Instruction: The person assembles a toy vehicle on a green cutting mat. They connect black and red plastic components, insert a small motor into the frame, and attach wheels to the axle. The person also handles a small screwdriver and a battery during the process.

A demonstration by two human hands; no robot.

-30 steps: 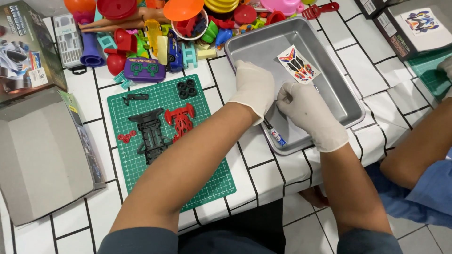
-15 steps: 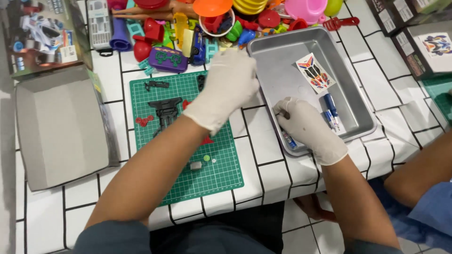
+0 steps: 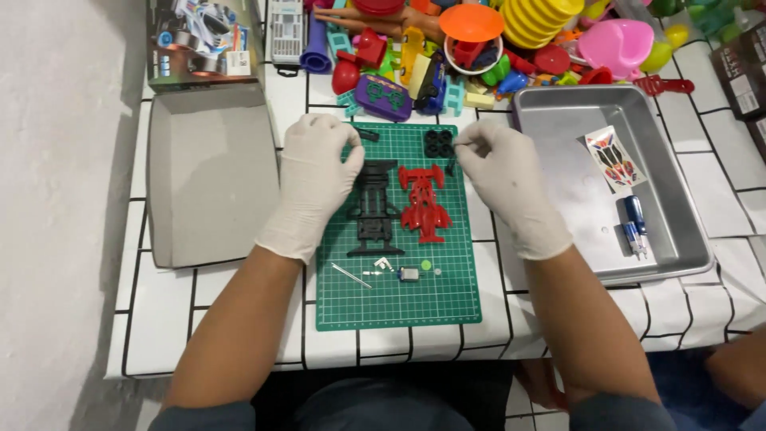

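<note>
Head view, looking straight down. A green cutting mat (image 3: 396,279) lies at centre on a white tiled tabletop (image 3: 239,319).

Left hand (image 3: 317,179), white-gloved, rests flat at the mat's 9 o'clock edge, fingers spread and slightly curled, holding nothing; its fingertips lie against the left side of the black chassis (image 3: 375,209). The chassis sits upright along the mat's length, a little left of centre.

Right hand (image 3: 503,179), also gloved, is at the mat's 2 o'clock corner, thumb and forefinger pinched narrow on a small dark piece; what the piece is cannot be told.

Red car body (image 3: 424,203) lies just beside the chassis at its 3 o'clock, between the two hands, touched by neither. Black wheels (image 3: 438,144) are clustered at the mat's 12 o'clock, just left of the right hand's fingertips.

Toward the mat's 6 o'clock: a thin metal rod (image 3: 351,275), a small motor (image 3: 408,274), a green gear (image 3: 426,265) and tiny white bits, near one another.

A metal tray (image 3: 558,108) stands at 3 o'clock of the mat, holding a sticker sheet (image 3: 614,160) and a blue-handled screwdriver (image 3: 634,223), well apart from both hands.

A grey box lid (image 3: 209,172) lies at 9 o'clock of the mat. A heap of coloured plastic toys (image 3: 447,48) lines the tabletop at 12 o'clock.
</note>
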